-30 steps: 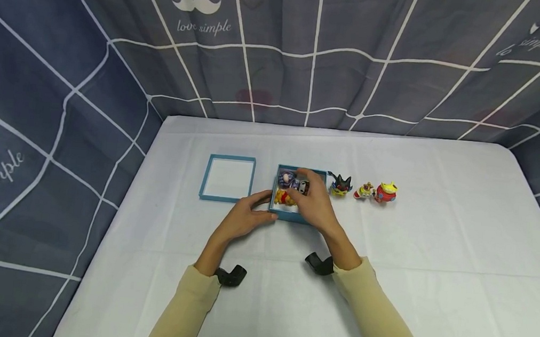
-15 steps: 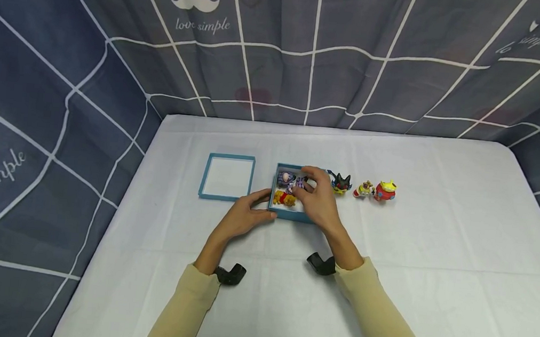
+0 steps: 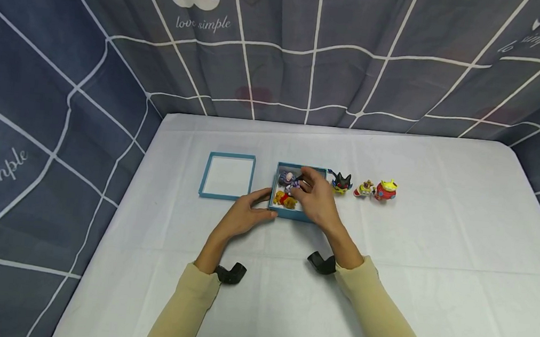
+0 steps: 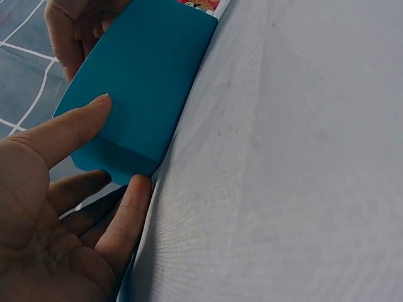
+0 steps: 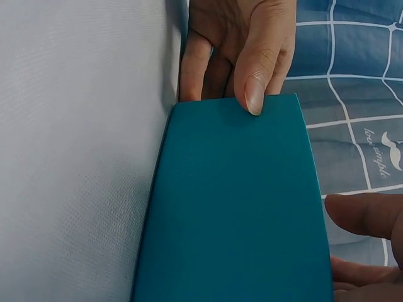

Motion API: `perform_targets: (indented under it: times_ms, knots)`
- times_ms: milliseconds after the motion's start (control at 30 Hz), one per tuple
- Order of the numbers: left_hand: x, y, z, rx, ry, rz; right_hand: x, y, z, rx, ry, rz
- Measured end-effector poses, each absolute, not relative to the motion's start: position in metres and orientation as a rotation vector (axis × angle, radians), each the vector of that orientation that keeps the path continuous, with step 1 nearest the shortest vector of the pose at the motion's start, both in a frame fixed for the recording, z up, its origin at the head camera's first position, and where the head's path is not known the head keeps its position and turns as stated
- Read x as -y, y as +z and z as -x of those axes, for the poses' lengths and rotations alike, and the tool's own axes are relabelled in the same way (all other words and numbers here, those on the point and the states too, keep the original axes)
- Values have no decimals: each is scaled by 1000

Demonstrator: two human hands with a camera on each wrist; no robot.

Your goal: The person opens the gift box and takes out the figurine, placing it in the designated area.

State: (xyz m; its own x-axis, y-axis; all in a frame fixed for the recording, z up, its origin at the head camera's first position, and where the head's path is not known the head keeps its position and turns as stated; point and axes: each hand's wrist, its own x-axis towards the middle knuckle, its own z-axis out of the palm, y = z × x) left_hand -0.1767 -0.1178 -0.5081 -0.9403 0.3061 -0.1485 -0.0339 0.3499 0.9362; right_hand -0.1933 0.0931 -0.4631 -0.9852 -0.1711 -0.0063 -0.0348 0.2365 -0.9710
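Note:
A teal open-topped box (image 3: 290, 213) stands mid-table with small figurines inside. My left hand (image 3: 242, 217) grips its near left corner. In the left wrist view, the thumb (image 4: 85, 123) lies on the front wall and the fingers reach round the side. My right hand (image 3: 319, 200) dips into the box from the right, thumb and fingers pinching a purple-and-white figurine (image 3: 292, 186) partly hidden by them. Beside it lie a dark purple figurine (image 3: 286, 177) at the far left and a yellow bear figurine in red (image 3: 285, 200) along the front. The right hand covers the box's right part.
A teal-rimmed lid (image 3: 225, 197) lies inside-up left of the box. Right of the box stand a black-eared figurine (image 3: 341, 183), a small yellow-and-white figurine (image 3: 364, 190) and a red figurine with a yellow-green head (image 3: 386, 191). Grey checked curtain (image 3: 278, 78) hangs behind the white tabletop.
My right hand has shifted slightly right inside the box, and the purple-and-white figurine now shows at its fingertips. The bear figurine has shifted slightly. My left hand keeps its place on the corner.

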Motion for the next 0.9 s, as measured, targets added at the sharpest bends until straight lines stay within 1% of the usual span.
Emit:
perform_targets:
  times_ms: [567,900]
  knots:
    - [118,-511,177,-2321,1615,-259,-94,-466,194,-2472,-1739,333]
    - [118,-511,178,-2286,1636,-252,-94,-467,197,-2593,-1580,449]
